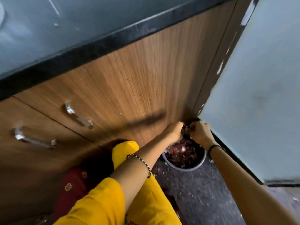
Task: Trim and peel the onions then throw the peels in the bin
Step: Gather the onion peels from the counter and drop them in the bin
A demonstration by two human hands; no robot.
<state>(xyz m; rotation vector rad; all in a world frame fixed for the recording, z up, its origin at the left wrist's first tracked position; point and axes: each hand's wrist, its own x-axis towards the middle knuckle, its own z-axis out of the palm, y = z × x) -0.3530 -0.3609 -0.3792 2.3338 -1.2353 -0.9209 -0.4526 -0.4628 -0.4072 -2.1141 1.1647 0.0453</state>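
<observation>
Yellow sleeve (103, 197) in the lower middle of the frame covers the left arm, which reaches toward the centre right. Both hands meet there, just above the bin (186, 170). The left hand (174, 132) and the right hand (200, 133) have their fingers curled round a small dark clump of peels (186, 127) between them, though blur hides the details. Inside the bin lies a heap of purple skins (183, 153). No onion is in view, so I judge the peeling is mostly done and the throwing away is near its end.
</observation>
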